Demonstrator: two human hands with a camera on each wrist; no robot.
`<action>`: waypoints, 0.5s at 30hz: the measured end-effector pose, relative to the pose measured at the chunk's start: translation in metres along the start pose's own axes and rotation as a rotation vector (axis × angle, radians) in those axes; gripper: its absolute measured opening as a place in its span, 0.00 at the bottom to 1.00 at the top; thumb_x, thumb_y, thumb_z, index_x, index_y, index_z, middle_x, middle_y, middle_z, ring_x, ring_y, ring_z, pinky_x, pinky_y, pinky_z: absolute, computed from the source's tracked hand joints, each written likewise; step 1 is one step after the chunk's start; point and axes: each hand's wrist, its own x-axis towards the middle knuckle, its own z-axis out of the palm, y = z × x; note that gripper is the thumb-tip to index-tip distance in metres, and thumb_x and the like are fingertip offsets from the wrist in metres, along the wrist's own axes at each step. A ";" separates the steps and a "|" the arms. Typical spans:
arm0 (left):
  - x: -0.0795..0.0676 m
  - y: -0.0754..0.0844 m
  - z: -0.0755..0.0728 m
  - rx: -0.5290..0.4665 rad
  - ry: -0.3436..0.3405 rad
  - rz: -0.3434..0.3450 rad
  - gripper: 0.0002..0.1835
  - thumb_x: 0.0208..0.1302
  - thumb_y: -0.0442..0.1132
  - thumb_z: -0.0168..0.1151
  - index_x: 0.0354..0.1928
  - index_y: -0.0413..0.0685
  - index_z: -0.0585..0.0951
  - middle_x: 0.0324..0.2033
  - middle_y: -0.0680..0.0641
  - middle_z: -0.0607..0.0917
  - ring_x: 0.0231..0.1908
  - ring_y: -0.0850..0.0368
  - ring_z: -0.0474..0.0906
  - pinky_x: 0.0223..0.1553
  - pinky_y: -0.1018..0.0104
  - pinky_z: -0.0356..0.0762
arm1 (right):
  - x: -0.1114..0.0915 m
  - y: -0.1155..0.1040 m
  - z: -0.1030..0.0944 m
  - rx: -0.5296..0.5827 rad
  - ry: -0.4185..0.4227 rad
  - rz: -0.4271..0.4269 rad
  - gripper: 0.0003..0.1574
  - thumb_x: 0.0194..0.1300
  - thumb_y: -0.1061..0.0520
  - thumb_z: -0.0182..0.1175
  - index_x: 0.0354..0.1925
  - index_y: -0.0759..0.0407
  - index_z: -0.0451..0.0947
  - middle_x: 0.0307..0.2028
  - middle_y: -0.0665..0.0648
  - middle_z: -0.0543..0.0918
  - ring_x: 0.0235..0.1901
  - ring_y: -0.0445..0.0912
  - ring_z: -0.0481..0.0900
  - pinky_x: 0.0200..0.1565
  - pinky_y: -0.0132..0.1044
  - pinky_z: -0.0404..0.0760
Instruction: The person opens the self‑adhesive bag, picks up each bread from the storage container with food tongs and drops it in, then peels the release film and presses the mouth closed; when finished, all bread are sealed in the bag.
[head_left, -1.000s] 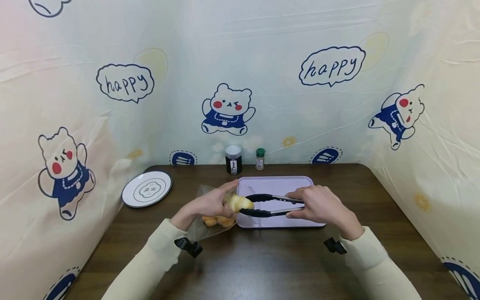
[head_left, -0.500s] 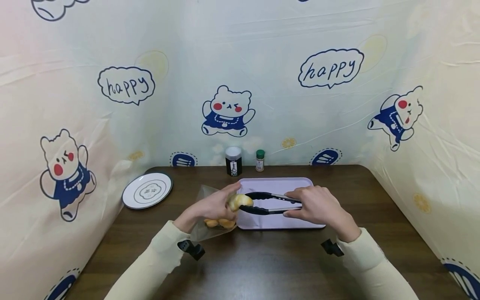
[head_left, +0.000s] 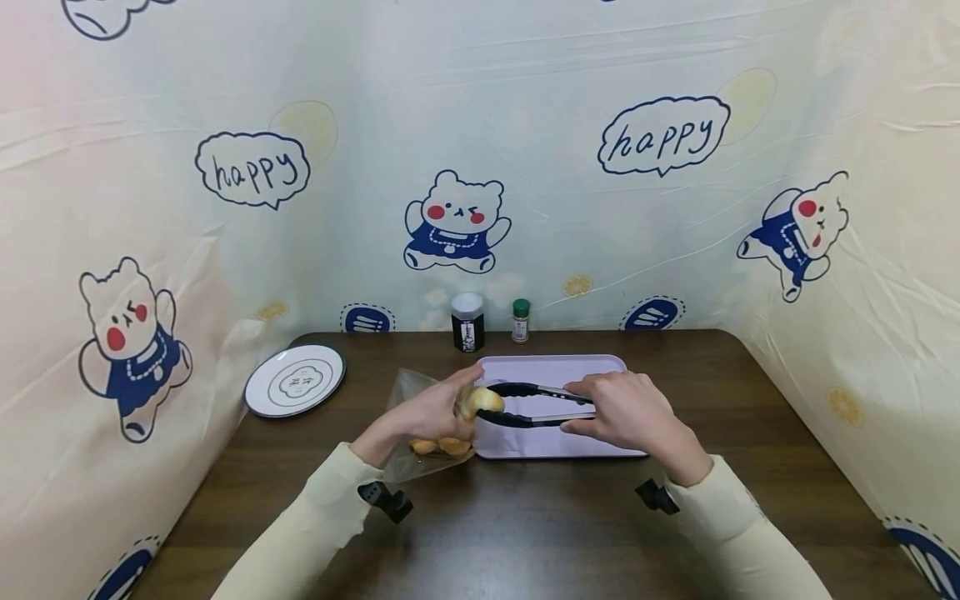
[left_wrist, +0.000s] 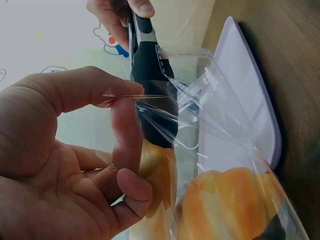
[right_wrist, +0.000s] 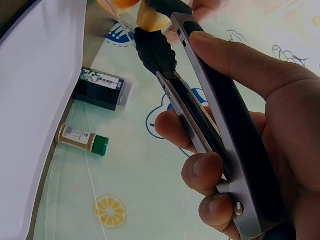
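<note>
My right hand [head_left: 626, 410] grips a pair of tongs [head_left: 536, 419] with black tips and metal handles. Between the tips is a golden bread roll [head_left: 489, 400], at the mouth of a clear plastic bag. My left hand [head_left: 437, 412] pinches the edge of that plastic bag [left_wrist: 220, 100] between thumb and forefinger, as the left wrist view shows. Several more bread rolls [left_wrist: 225, 200] lie inside the bag, partly hidden by the left hand in the head view. The bag's open side faces the tongs.
A lilac tray [head_left: 570, 442] lies under the tongs. Behind it stand a dark jar with a pale lid [head_left: 468, 325] and a green-capped spice bottle [head_left: 521, 322]. A white plate [head_left: 262, 387] sits at the back left of the brown table [head_left: 510, 533].
The right hand and tongs have shifted slightly left, bringing the held bread roll a little closer to the bag. My left hand stays at the bag and has moved only slightly.
</note>
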 end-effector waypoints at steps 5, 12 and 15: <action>0.001 0.001 0.002 0.005 0.004 -0.016 0.55 0.51 0.34 0.72 0.79 0.47 0.52 0.80 0.46 0.50 0.63 0.47 0.67 0.54 0.60 0.76 | 0.001 -0.003 0.001 -0.011 0.006 -0.009 0.35 0.52 0.31 0.71 0.51 0.48 0.86 0.42 0.50 0.90 0.33 0.45 0.85 0.18 0.30 0.67; 0.002 0.004 0.000 0.010 0.025 -0.029 0.54 0.50 0.33 0.72 0.79 0.47 0.54 0.79 0.46 0.52 0.62 0.47 0.69 0.51 0.58 0.78 | 0.003 -0.005 0.003 -0.025 0.010 -0.015 0.35 0.51 0.30 0.71 0.51 0.48 0.86 0.40 0.49 0.90 0.32 0.46 0.85 0.16 0.29 0.65; 0.002 0.003 -0.002 0.020 0.043 -0.024 0.55 0.48 0.31 0.71 0.79 0.46 0.53 0.80 0.45 0.51 0.65 0.46 0.66 0.54 0.56 0.75 | 0.002 -0.004 0.002 -0.036 0.021 -0.030 0.34 0.51 0.30 0.71 0.51 0.47 0.86 0.40 0.49 0.89 0.31 0.46 0.85 0.16 0.30 0.63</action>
